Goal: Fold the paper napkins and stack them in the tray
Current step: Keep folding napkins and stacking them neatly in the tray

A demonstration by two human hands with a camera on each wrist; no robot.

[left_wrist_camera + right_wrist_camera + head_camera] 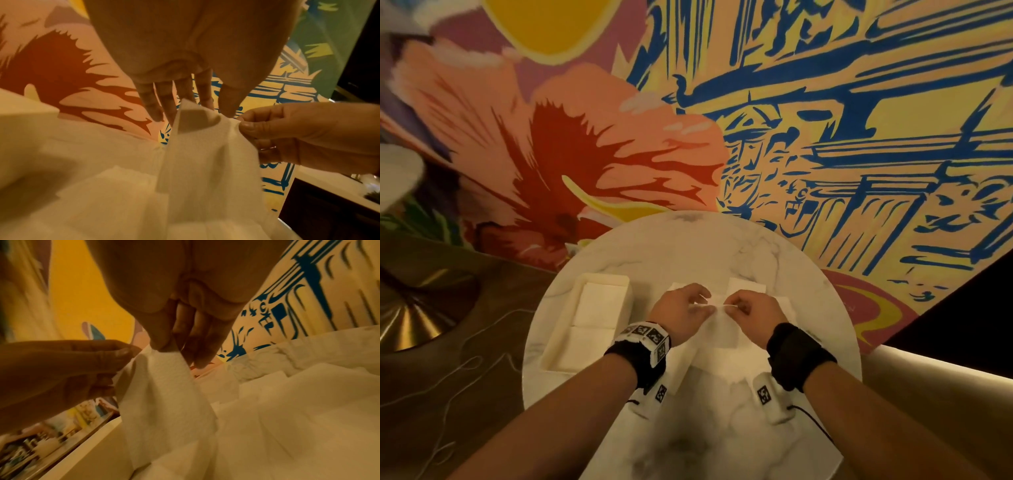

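A white paper napkin hangs lifted over the middle of the round marble table. My left hand pinches its upper edge from the left, and my right hand pinches the same edge from the right. In the left wrist view the napkin droops from both hands, with the right hand gripping its corner. The right wrist view shows thumb and forefinger pinching the napkin, and the left hand beside it. A cream tray at the left holds folded napkins.
Loose white napkins lie spread behind and under my hands, seen as a pile of napkins in the right wrist view. A painted wall rises right behind the table. A brass round base sits on the floor at the left.
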